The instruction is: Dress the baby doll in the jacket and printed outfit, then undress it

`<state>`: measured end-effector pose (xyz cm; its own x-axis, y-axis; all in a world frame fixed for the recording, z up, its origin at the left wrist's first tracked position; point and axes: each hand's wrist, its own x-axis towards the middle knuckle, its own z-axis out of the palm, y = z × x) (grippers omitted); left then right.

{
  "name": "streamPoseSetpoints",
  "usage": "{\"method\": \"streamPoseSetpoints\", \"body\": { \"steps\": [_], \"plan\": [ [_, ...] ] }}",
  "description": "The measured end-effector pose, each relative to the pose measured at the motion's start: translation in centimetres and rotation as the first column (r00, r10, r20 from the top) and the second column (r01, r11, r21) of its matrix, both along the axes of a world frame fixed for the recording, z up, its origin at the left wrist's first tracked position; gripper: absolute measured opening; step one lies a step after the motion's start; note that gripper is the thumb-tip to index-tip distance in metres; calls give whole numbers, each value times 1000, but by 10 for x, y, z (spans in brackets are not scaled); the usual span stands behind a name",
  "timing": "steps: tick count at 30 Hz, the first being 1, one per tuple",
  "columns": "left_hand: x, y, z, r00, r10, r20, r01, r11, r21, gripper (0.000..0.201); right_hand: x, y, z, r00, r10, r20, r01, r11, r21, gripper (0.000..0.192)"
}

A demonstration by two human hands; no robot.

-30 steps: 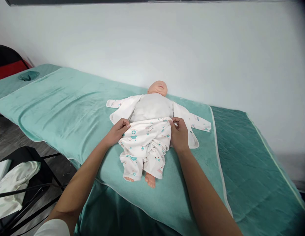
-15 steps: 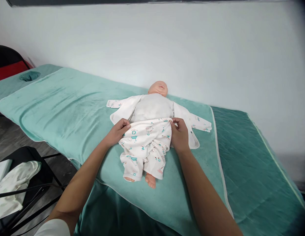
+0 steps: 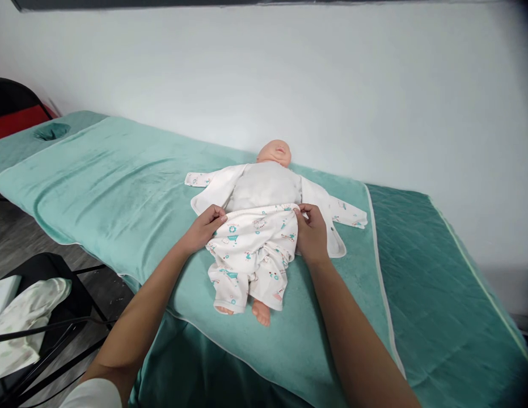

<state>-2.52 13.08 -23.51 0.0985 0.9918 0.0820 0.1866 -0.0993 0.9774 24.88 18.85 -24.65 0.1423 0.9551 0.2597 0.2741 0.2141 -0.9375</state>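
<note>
A baby doll (image 3: 264, 181) lies on its back on a teal towel (image 3: 119, 187), head toward the wall. It wears white patterned trousers (image 3: 250, 255), and an open white patterned jacket (image 3: 332, 209) is spread under its arms. My left hand (image 3: 203, 228) pinches the trousers' waistband at the doll's left-of-frame hip. My right hand (image 3: 311, 231) grips the waistband at the other hip. The doll's bare feet (image 3: 260, 311) stick out of the trouser legs.
The towel covers a darker teal quilted massage table (image 3: 434, 272) set against a white wall. A black chair (image 3: 55, 317) at lower left carries a pale folded cloth (image 3: 21, 323). A red and black seat (image 3: 12, 113) stands at the far left.
</note>
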Motion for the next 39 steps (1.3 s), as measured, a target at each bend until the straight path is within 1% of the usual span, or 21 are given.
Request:
{"method": "streamPoseSetpoints", "body": {
  "steps": [8,10,12,14,16,19,21,24,27,30,33,35,39],
  "plan": [
    [0,-1,0,1000,-1,0,1,1000,1,27,0,0,-1,1000,2,-6,-2,1000,-7,23],
    [2,-2,-2,1000,24,-16,-24,1000,11,26,0,-1,-1,1000,6,-7,-6,1000,-9,23],
    [6,-2,-3,994,86,-66,-82,994,67,24,-1,-1,0,1000,17,-6,-17,1000,2,23],
    [12,0,-2,979,153,-134,-129,977,171,20,-2,-2,0,999,38,-22,-38,999,20,23],
    [18,5,1,965,188,-184,-135,954,267,17,-2,-3,1,999,41,-33,-40,998,50,23],
    [25,19,10,955,212,-208,-135,934,332,13,-2,-4,1,1000,12,-16,-10,995,95,23],
    [27,33,14,949,243,-201,-163,923,349,9,-1,-3,1,1000,14,-10,-13,996,86,23],
    [26,58,15,947,284,-153,-213,907,363,7,2,-1,-2,999,35,-30,-33,998,54,25],
    [23,82,9,944,310,-116,-250,898,362,6,6,2,-5,998,35,-57,-33,999,24,25],
    [22,99,2,934,341,-111,-294,906,306,5,8,4,-8,982,64,-177,-72,997,-38,25],
    [24,103,-4,936,319,-150,-280,932,230,6,7,8,-10,941,101,-324,-131,989,-74,26],
    [24,102,-7,943,287,-170,-249,945,213,7,5,12,-10,922,109,-372,-154,984,-95,26],
    [25,100,-9,956,237,-174,-197,955,222,9,3,27,-6,934,116,-338,-190,963,-192,27]
  ]
}}
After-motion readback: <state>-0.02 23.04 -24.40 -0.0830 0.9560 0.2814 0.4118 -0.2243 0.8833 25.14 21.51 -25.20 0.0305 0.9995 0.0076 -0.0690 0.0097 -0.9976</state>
